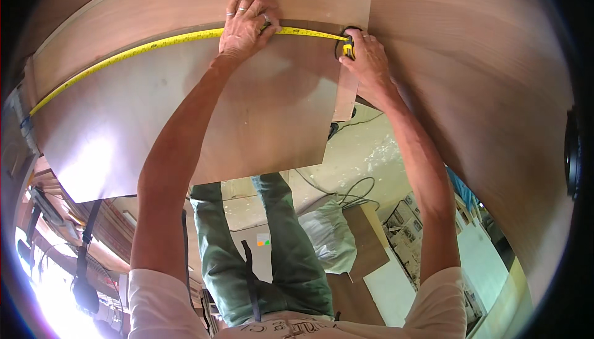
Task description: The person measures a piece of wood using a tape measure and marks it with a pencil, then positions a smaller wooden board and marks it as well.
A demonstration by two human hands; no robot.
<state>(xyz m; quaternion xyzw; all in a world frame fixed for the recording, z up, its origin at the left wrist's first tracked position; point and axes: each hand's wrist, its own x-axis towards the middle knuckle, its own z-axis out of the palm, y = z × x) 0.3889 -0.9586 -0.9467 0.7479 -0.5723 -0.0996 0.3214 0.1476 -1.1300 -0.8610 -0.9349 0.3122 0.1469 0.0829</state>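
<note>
Yellow steel measuring tape blade (154,43) stretched flat across a brown plywood sheet (185,104), running from the far left edge of the sheet to its right edge. Left hand (244,23) lies palm down with fingers spread, pressing the blade onto the wood near mid-span; rings on several fingers. Right hand (365,57) is curled around the black-and-yellow tape case (349,45) at the sheet's right edge, thumb and fingers wrapped on it, case mostly hidden by the hand. A second, larger reddish-brown plywood panel (470,79) lies under and to the right. Handling judgement: the blade is thin, springy steel, light, stiff only along its curve, likely to kink or twist if left unsupported over a long span, and its edges can cut on fast retraction; best held by the case body with a thumb on the lock, and pinned flat with fingertips on top, not pinched at the edges. Blade surface looks smooth and may slide on the wood. The plywood sheet seems rigid but thin, awkward rather than heavy, best gripped at opposite edges. Below: green trousers (291,258), grey cables (349,193) on a dusty floor (371,147).
</note>
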